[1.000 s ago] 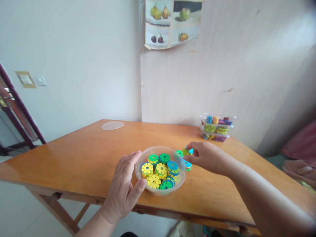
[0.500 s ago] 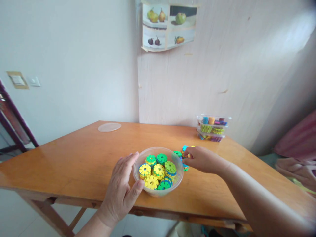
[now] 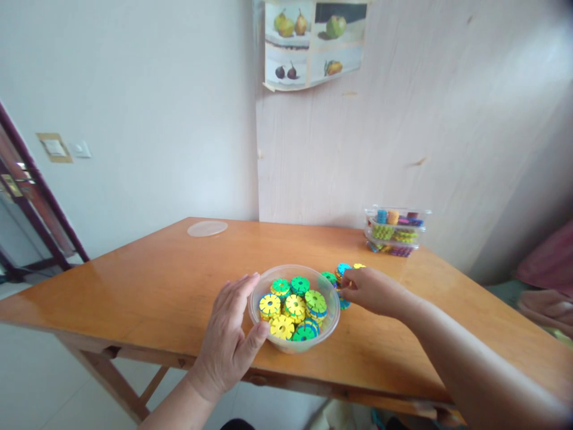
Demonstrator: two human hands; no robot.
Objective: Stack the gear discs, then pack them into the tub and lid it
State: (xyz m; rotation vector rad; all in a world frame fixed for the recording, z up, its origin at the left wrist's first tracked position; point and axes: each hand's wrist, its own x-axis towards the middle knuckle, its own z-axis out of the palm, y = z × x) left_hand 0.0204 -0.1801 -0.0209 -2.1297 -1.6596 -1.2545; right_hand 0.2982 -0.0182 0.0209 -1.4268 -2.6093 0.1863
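Bowl (image 3: 293,349) near table (image 3: 134,286) edge, ample room leftward, left grip (image 3: 230,334) splayed against rim (image 3: 329,332), right grip (image 3: 369,291) state unclear

Wooden table (image 3: 147,286), clear bowl (image 3: 332,319), round lid (image 3: 208,229), stacked boxes (image 3: 396,233), colored discs (image 3: 344,269)

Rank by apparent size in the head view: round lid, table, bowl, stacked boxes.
1. table
2. bowl
3. stacked boxes
4. round lid
Bowl versus boxes is apparent only; the bowl sits nearer the camera.
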